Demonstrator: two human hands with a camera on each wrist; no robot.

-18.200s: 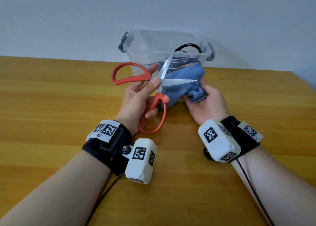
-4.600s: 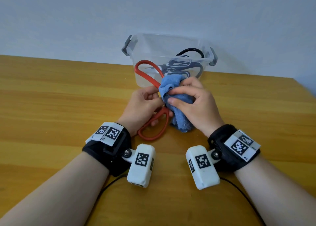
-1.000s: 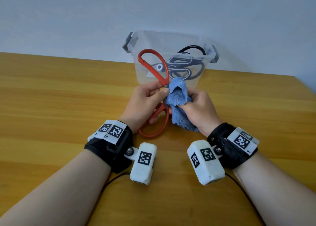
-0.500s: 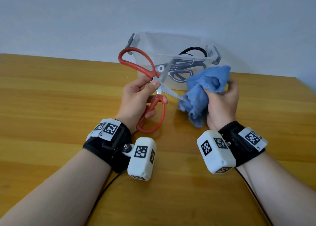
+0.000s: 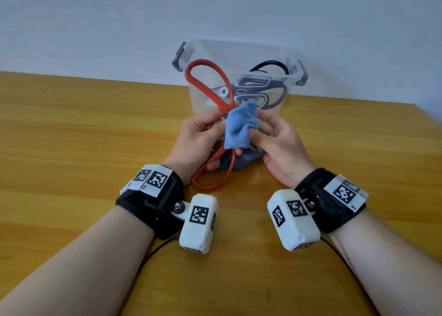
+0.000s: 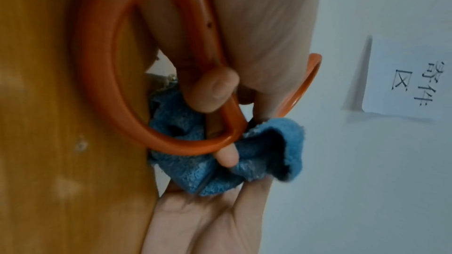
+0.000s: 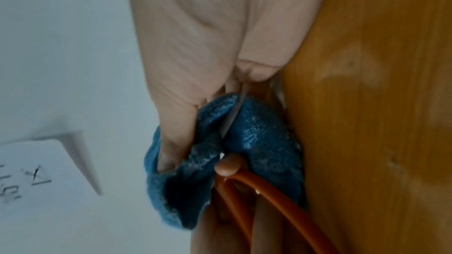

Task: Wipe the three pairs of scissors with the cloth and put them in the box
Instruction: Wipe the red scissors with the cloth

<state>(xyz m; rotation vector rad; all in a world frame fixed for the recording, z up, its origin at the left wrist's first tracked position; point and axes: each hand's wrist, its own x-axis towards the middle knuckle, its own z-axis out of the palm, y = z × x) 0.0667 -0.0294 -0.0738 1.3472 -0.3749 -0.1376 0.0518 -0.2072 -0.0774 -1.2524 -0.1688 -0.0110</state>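
Observation:
My left hand point(image 5: 203, 133) grips the red-handled scissors point(image 5: 210, 86) near the pivot, one handle loop raised toward the box and the other point(image 6: 127, 76) low by the table. My right hand point(image 5: 275, 138) pinches the blue cloth point(image 5: 241, 126) around the blades, which are almost wholly hidden; a thin strip of blade point(image 7: 233, 115) shows between the folds of the cloth point(image 7: 257, 138). The clear plastic box point(image 5: 239, 59) with grey latches stands just behind my hands. Two dark-handled pairs of scissors point(image 5: 260, 88) lie inside it.
The wooden table point(image 5: 83, 136) stretches left, right and toward me. A pale wall rises right behind the box. A white paper label point(image 6: 411, 76) with printed characters hangs on the wall. Black cables run from both wrist cameras along my forearms.
Half a second ago my right hand held the cloth up and away to the right with the blades bare. Now the cloth is back around the blades and the hands are together again.

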